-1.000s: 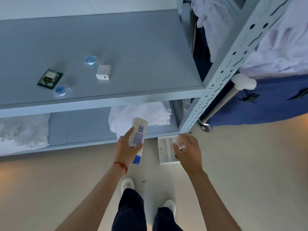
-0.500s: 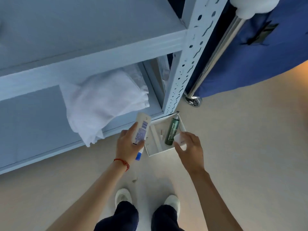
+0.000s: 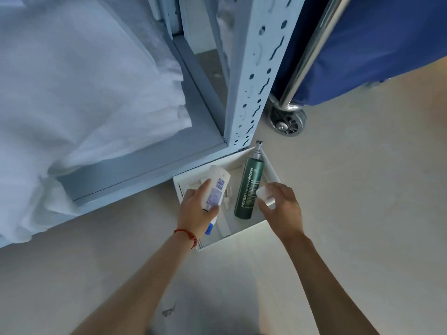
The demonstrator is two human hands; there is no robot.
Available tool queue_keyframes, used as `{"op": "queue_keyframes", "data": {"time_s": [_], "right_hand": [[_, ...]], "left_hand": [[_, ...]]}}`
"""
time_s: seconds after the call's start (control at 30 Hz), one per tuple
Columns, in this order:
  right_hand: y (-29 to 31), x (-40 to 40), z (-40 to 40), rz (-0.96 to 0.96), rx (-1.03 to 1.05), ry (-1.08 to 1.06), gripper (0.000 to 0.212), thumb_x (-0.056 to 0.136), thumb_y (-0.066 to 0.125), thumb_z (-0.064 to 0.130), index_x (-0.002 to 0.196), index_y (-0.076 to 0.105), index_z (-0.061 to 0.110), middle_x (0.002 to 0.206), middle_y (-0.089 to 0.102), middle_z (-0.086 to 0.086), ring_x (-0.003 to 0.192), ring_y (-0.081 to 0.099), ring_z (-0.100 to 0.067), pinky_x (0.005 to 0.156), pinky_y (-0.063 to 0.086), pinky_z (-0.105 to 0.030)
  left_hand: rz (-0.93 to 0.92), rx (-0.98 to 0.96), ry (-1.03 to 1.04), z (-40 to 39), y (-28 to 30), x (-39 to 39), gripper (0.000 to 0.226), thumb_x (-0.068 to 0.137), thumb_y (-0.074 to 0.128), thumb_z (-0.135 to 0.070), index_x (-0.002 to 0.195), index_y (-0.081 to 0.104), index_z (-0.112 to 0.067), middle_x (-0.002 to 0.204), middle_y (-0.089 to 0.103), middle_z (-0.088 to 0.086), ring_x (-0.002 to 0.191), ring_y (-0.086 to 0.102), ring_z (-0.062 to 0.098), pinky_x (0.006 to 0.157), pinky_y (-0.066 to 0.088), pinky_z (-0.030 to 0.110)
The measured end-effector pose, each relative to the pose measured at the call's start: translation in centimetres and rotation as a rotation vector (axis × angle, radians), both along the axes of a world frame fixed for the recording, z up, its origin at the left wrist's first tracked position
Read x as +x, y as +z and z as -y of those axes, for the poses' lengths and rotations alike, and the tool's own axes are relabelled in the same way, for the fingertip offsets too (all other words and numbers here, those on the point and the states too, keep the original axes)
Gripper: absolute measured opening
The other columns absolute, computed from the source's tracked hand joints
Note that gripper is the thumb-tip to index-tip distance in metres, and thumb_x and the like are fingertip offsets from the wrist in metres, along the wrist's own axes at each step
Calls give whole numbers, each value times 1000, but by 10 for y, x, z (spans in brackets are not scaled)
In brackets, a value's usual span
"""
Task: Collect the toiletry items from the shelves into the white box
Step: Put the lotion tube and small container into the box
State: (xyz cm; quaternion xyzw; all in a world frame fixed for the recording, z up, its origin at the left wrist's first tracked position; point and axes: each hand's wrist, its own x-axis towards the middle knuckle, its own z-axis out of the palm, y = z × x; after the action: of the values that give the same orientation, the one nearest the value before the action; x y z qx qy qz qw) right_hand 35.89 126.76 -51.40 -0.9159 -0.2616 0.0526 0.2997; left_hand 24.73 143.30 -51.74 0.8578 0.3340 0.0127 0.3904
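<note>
The white box [image 3: 244, 234] sits on the floor by the foot of the shelf post. A dark green pump bottle [image 3: 248, 188] lies inside it. My left hand [image 3: 197, 210] grips a white tube with a blue cap [image 3: 216, 189] and holds it over the left side of the box. My right hand [image 3: 281, 209] holds a small white item [image 3: 264, 192] above the box's right edge. Small pale items lie on the box's bottom, partly hidden by the tube.
The grey metal shelf unit [image 3: 135, 170] carries folded white towels [image 3: 79, 93] on its low shelf. Its perforated post [image 3: 254, 76] stands just behind the box. A blue laundry cart [image 3: 377, 44] on a castor wheel [image 3: 287, 120] stands at the right.
My view has dropped closer to the floor. Both hands have moved down over the white box, still holding the tube and the small white item.
</note>
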Motion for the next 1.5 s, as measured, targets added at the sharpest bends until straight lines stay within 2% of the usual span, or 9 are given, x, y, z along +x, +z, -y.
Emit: {"op": "queue_keyframes", "data": {"time_s": [0.13,0.33,0.5,0.67,0.87,1.0,1.13,1.23,1.5], "right_hand": [[-54,13,-6,-20,-6,-12,32,73,74,13,102,63,4,106,64,-15,99,56,-34,80,48,-39],[-98,27,-14,-111,-86,-51,41,82,66,21,119,55,10,124,54,-10,117,46,-28,93,41,-38],[-107,30,-17,-153,-212,-26,42,86,59,26,125,48,17,131,47,-4,118,44,-25,91,41,-38],[-111,32,-18,-160,-294,-17,43,86,58,28,127,46,20,130,48,-2,117,45,-24,90,42,-38],[-109,31,-20,-101,-274,-8,42,86,59,30,125,48,21,130,50,0,118,45,-21,90,42,-37],[-88,22,-16,-98,-237,21,42,85,62,28,123,51,16,128,53,-4,118,46,-22,91,43,-40],[-39,4,-9,-87,-211,98,41,82,66,23,118,55,8,122,58,-11,115,50,-27,93,44,-42],[8,-6,-2,-62,-208,130,39,78,70,20,113,59,5,117,61,-14,109,55,-31,88,49,-47],[172,-32,1,-147,-223,110,42,86,60,25,123,52,8,132,51,-12,123,45,-27,98,39,-40]], "left_hand": [[-13,14,-61,-4,-63,17,64,79,63,-20,135,34,-23,109,51,12,88,46,15,71,31,16],[-5,-14,-46,-12,-121,40,65,79,64,-22,136,33,-22,114,52,13,97,51,22,77,39,23],[-62,-31,-45,-15,-139,47,67,79,66,-21,136,32,-21,111,46,15,99,49,26,79,37,25],[-119,-71,-18,-16,-150,48,66,80,65,-22,137,31,-21,110,46,15,96,52,27,84,42,30],[-65,-52,-24,-17,-149,51,50,79,65,-23,125,46,-17,103,53,15,96,52,28,77,47,35],[-109,69,-71,-15,-121,40,55,84,59,-29,132,38,-14,130,47,12,119,40,26,95,37,36],[-114,146,-151,-8,-68,24,54,86,56,-32,133,38,-11,137,43,12,128,34,26,105,29,38],[-78,231,-221,-4,-16,10,51,86,57,-29,130,43,-8,136,44,16,128,35,31,106,28,43],[-118,338,-297,7,153,-35,48,80,65,-26,121,53,-6,126,54,20,120,47,38,98,36,49]]}}
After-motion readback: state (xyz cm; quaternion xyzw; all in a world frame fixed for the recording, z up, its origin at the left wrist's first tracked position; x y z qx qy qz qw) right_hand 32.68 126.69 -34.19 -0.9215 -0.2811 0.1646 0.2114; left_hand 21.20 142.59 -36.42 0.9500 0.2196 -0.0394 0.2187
